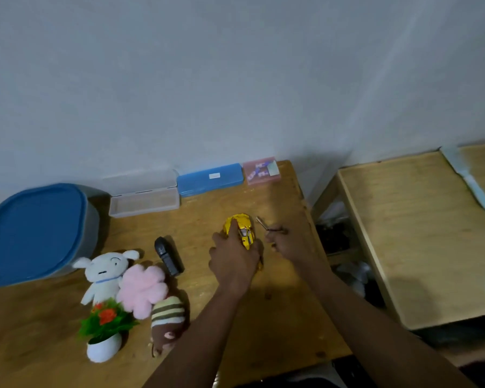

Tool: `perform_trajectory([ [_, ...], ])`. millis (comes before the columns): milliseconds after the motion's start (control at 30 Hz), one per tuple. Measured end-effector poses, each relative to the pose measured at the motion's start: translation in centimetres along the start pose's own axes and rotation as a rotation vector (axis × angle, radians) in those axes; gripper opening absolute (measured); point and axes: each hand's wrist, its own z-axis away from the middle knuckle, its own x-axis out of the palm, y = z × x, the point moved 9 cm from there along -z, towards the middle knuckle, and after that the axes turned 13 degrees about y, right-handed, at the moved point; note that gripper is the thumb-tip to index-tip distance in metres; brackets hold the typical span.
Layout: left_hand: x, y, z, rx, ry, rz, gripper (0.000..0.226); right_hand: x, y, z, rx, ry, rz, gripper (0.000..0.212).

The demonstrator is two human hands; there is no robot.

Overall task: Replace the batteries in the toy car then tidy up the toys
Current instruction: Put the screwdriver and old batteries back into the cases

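The person's left hand (233,256) grasps the yellow toy car (242,231), which sits on the wooden table (277,317) towards its right side, roof up as far as I can tell, one finger laid along the top. The right hand (284,243) pinches a thin metal tool (261,223), likely a small screwdriver, just beside the car with its tip pointing away. To do this well, I'd say the car wants turning belly-up and pinning flat, so the tip can seat squarely in the cover screw before any twist; a slip could scratch the shell or lose the screw off the near table edge. A black remote (167,256) lies to the left, then a white plush dog (107,273), a pink plush flower (142,289), a striped plush (167,317) and a potted plant (105,329). Along the wall stand an open clear box (144,201), a blue case (209,179) and a blue-lidded tub (34,233). None of it crowds the hands.
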Motion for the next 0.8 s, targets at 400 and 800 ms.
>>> perform_trajectory([
  [400, -2.6, -1.3, -4.6, -0.067, 0.242, 0.131, 0.075, 4.3, -10.2, -2.6, -0.629, -0.048, 0.468, 0.022],
  [800, -2.7, -4.5, -13.3, -0.328, 0.423, 0.372, 0.018, 15.9, -16.8, -5.1, -1.416, -0.141, 1.228, 0.054],
])
